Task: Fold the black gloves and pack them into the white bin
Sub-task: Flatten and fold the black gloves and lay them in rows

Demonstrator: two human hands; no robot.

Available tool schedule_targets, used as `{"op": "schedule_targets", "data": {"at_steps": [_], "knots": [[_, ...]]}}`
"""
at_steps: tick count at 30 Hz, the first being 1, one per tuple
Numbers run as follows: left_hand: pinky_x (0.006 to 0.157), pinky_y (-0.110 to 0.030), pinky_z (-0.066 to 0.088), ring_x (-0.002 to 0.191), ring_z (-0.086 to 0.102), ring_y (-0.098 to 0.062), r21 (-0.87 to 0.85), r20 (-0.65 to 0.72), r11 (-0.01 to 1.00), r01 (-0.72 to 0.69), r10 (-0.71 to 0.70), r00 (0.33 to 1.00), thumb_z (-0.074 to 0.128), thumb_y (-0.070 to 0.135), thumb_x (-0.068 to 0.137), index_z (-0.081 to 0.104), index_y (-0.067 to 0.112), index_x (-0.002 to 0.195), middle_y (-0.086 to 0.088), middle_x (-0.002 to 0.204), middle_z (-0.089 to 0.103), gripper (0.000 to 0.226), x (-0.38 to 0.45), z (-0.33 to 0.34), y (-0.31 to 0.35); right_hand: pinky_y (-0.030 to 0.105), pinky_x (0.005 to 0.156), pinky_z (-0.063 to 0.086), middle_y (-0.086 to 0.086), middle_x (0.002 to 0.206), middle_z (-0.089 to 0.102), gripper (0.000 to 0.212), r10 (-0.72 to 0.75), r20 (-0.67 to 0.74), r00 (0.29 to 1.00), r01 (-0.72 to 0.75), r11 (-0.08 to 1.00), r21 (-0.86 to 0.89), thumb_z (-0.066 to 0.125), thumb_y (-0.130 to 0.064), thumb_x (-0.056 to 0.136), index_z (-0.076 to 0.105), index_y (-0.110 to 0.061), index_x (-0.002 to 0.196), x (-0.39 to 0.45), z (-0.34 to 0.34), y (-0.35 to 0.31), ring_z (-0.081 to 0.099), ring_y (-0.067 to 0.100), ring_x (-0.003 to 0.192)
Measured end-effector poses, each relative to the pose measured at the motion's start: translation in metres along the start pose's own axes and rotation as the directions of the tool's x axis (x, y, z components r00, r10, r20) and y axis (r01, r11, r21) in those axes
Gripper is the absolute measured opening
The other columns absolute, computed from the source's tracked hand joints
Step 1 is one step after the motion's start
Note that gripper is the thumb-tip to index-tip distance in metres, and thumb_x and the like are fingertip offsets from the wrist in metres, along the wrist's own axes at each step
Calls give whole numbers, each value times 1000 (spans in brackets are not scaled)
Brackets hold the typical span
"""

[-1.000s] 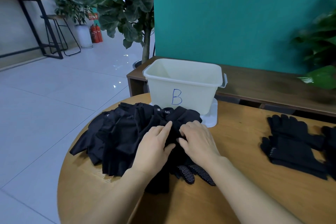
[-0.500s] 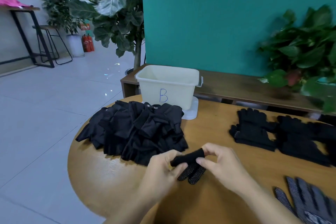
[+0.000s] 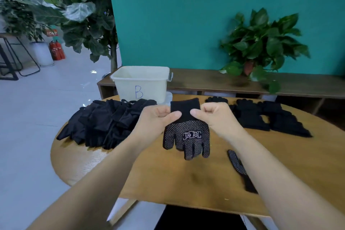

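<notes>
**Dotted glove held up by its cuff**

Your left hand (image 3: 158, 117) and right hand (image 3: 214, 117) each pinch the cuff of a black dotted glove (image 3: 187, 134), thumb against curled fingers; its fingers hang below yours. Beyond your fingertips stands the white bin (image 3: 141, 84) marked B; its visible interior shows no gloves.

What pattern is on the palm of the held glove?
Small white dots over black knit, with a pale logo patch mid-palm, on the glove. Head view, the only one.
</notes>
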State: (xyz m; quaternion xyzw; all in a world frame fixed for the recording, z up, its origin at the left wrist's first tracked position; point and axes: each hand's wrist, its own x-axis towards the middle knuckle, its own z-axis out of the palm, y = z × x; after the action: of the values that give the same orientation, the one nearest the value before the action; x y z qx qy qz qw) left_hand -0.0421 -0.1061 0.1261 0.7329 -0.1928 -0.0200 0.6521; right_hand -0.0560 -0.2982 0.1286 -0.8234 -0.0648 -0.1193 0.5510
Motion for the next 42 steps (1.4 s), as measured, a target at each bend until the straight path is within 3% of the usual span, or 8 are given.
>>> {"op": "schedule_targets", "data": {"at_steps": [5,9,12,16,22,31,35,42], "knots": [[92,-45,53,84,70,-22,18,49,1000,9,-10,999,69,22,89,72,6,88,-10,90,76,17,6,13,11,20,46,22,-3,51,27,53,20,4,1000,-20,1000,4,71,-21,88,32,-16,52,-10,-24,-4,25,8,47],[82,-37,54,73,68,-14,37,90,999,-9,6,996,64,19,93,73,5,87,-5,81,75,18,7,31,17,19,49,28,3,56,32,45,49,10,999,-49,999,1,70,-22,88,42,-4,58,-20,-45,-4,30,9,50],[79,-28,54,77,69,-15,25,85,999,-37,35,996,65,16,92,74,9,86,-5,83,76,13,12,47,19,27,66,36,11,66,44,39,77,44,996,-79,995,55,69,-20,89,52,7,67,-25,-62,1,40,18,63],[68,-19,53,73,70,-10,0,88,999,-36,36,996,66,9,91,73,9,88,-2,82,76,7,19,73,20,28,67,38,10,64,45,39,85,-10,996,-84,992,93,69,-13,88,45,-5,59,-31,-82,11,42,18,63],[82,-38,55,79,70,-20,-46,170,999,-23,30,985,64,2,91,71,14,91,-8,83,76,14,33,103,14,26,60,33,8,63,37,44,57,-111,992,-40,987,154,72,-15,86,40,6,63,-37,-106,29,37,17,61],[79,-31,55,81,72,-15,-7,235,1000,-15,16,972,65,-3,88,71,18,96,-4,86,76,22,56,145,5,23,57,41,3,58,47,40,131,-166,977,-104,981,164,69,-4,86,44,-8,55,-38,-145,61,46,13,57],[78,-34,55,81,71,-18,10,257,1000,-1,-2,966,66,0,89,72,18,93,-4,86,76,19,73,159,-2,16,48,32,-5,50,36,42,129,-179,975,-105,985,138,67,-7,89,40,-6,57,-29,-159,72,35,6,47],[83,-42,55,82,69,-25,42,253,999,30,-39,967,68,3,88,73,15,89,-10,87,76,12,121,180,-12,18,50,26,6,59,26,46,119,-198,973,-108,992,64,65,-16,92,36,0,60,4,-181,93,27,13,53]]}}
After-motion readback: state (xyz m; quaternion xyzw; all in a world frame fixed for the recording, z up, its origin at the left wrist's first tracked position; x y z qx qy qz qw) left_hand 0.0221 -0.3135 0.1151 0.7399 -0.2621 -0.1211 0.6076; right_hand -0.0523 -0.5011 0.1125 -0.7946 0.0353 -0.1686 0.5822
